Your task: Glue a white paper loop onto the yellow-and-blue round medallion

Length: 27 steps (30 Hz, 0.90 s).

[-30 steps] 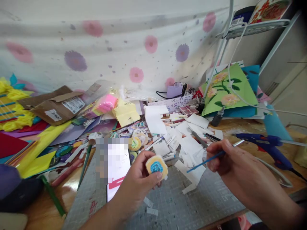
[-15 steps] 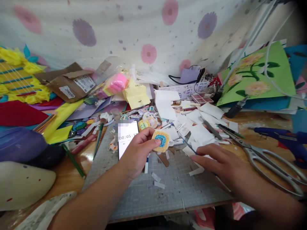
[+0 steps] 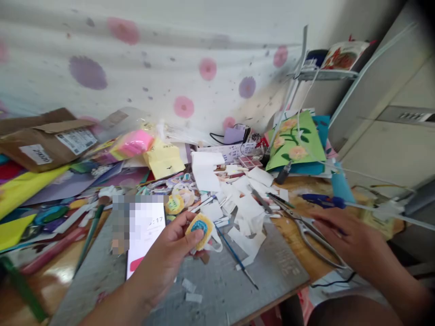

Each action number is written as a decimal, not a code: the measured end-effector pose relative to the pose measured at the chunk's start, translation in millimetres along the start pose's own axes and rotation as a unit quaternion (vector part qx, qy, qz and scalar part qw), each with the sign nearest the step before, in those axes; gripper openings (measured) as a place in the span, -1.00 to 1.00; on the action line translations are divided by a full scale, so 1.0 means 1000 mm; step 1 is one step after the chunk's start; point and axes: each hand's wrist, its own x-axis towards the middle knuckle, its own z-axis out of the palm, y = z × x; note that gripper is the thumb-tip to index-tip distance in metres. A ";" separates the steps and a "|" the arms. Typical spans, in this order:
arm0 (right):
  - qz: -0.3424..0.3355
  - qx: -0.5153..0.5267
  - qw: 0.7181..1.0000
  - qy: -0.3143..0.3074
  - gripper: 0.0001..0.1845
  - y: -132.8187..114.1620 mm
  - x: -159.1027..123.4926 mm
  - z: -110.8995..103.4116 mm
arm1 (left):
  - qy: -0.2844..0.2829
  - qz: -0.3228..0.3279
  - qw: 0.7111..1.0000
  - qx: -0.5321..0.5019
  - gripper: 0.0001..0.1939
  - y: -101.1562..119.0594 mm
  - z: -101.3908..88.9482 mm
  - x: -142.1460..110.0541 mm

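Note:
My left hand (image 3: 170, 253) pinches a small round yellow crochet piece with a blue middle (image 3: 199, 229) above the grey cutting mat (image 3: 217, 280). Out to the right, my right hand (image 3: 350, 240) lies with fingers stretched over the handles of the metal scissors (image 3: 306, 226) on the wooden table. A thin blue paintbrush (image 3: 234, 258) rests on the mat between my hands, apart from both. A phone with a lit screen (image 3: 144, 235) lies just left of my left hand.
White paper scraps (image 3: 244, 203) pile behind the mat. A blue glue gun (image 3: 322, 200) lies behind my right hand. A cardboard box (image 3: 44, 140), coloured paper, a pink pack (image 3: 134, 142) and green flower card (image 3: 294, 142) crowd the back. A wire shelf (image 3: 322, 72) stands right.
My right hand has put the blue paintbrush down on the mat and moved right onto the scissors. My left hand has kept hold of the crochet piece.

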 end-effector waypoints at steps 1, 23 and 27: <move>0.067 -0.019 0.997 0.035 -0.89 0.016 -0.004 -0.010 | -0.010 0.002 1.000 0.002 -0.80 -0.002 0.000 0.000; 0.292 0.277 0.914 0.040 -0.92 -0.003 0.017 -0.021 | -0.032 0.017 0.999 0.008 -0.80 -0.005 0.002 -0.002; 0.314 0.380 0.870 -0.013 -0.78 -0.048 -0.001 0.002 | -0.056 0.027 0.998 -0.010 -0.82 -0.006 0.000 -0.004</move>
